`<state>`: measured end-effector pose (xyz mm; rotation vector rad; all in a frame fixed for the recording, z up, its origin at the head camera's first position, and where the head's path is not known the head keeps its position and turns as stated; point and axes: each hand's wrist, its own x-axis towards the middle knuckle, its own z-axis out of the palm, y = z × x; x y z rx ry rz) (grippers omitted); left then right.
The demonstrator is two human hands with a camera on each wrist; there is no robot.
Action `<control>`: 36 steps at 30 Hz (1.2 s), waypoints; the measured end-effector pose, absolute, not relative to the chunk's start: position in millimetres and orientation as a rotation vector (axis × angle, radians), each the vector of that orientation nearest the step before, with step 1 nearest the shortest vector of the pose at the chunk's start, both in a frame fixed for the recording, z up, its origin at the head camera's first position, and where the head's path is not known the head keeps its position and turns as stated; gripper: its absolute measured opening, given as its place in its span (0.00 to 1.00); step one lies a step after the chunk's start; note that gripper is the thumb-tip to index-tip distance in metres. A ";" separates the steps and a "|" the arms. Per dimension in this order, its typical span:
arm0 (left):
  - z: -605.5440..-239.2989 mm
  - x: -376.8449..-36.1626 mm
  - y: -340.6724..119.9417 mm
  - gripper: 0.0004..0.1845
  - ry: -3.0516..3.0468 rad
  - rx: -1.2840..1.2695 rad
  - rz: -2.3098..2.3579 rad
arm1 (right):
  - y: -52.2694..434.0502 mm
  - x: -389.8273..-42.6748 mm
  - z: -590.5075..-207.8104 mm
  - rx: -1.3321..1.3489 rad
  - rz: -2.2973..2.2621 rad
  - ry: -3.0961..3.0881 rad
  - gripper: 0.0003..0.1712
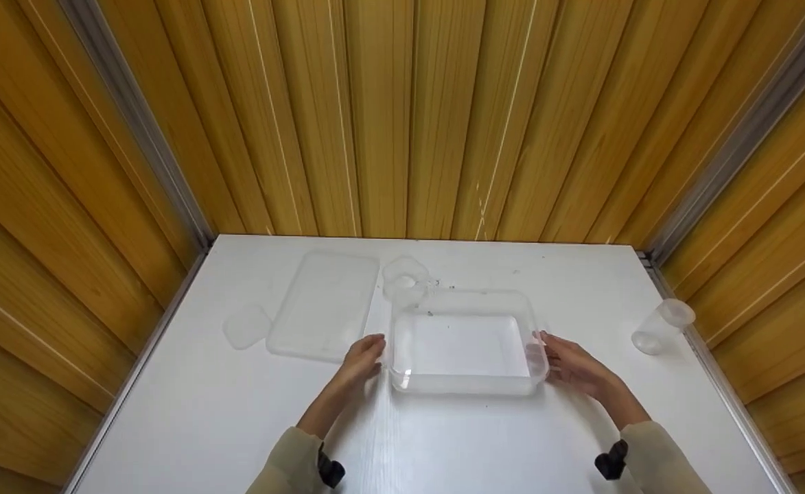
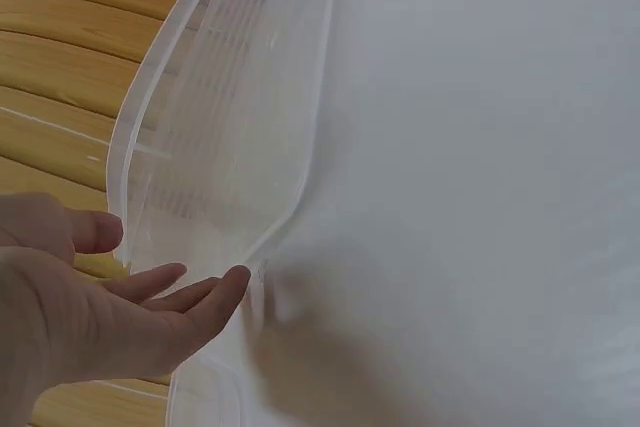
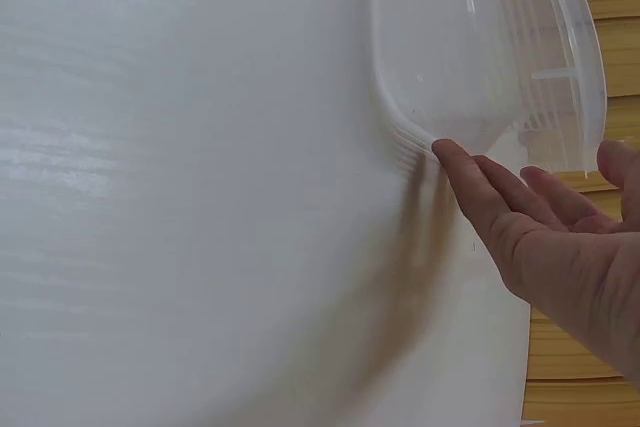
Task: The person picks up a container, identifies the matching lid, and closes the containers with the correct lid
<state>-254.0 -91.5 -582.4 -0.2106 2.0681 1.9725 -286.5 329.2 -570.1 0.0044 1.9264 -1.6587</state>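
Note:
A clear rectangular plastic container stands on the white table, its open top facing up. My left hand is at its left side; in the left wrist view the fingers reach the lower wall, with the thumb beside the rim. On the opposite side is my right hand. Its fairly straight fingers touch the container near the bottom corner in the right wrist view, thumb close to the rim. Left of the container lies a large translucent rectangular lid.
A small translucent lid lies at the far left. Behind the container's back left corner is a small clear round-looking piece. A clear plastic cup is near the table's right edge. Wood-patterned walls surround the white table.

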 end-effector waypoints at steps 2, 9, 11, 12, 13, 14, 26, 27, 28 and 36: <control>-584.2 -251.0 -101.9 0.23 2.224 -0.311 1.970 | 331.6 -284.8 -573.7 -0.001 -1.676 1.909 0.43; -589.0 -260.4 -175.8 0.13 3.040 -0.651 1.729 | 340.1 -280.0 -580.3 -0.060 -1.704 1.867 0.42; -590.5 -261.8 -201.5 0.14 3.133 -0.786 1.578 | 341.3 -278.3 -581.2 -0.083 -1.723 1.842 0.41; -591.8 -261.4 -213.1 0.15 3.166 -0.841 1.492 | 341.9 -277.4 -581.8 -0.091 -1.732 1.830 0.40; -593.7 -260.6 -223.5 0.15 3.192 -0.885 1.396 | 342.3 -276.4 -582.0 -0.097 -1.741 1.819 0.40; -595.0 -259.0 -232.2 0.16 3.209 -0.918 1.302 | 342.7 -275.5 -582.1 -0.102 -1.747 1.809 0.40; -601.8 -248.2 -260.2 0.12 3.088 -0.887 1.220 | 343.1 -277.3 -583.7 -0.084 -1.823 1.712 0.39; -601.5 -248.7 -260.2 0.12 3.083 -0.888 1.220 | 342.7 -277.9 -583.9 -0.082 -1.827 1.704 0.39; -601.7 -249.3 -260.5 0.12 3.075 -0.891 1.221 | 342.1 -278.3 -583.9 -0.079 -1.829 1.700 0.39; -597.5 -248.7 -259.2 0.13 2.996 -0.928 1.275 | 341.8 -277.5 -584.4 -0.079 -1.841 1.715 0.37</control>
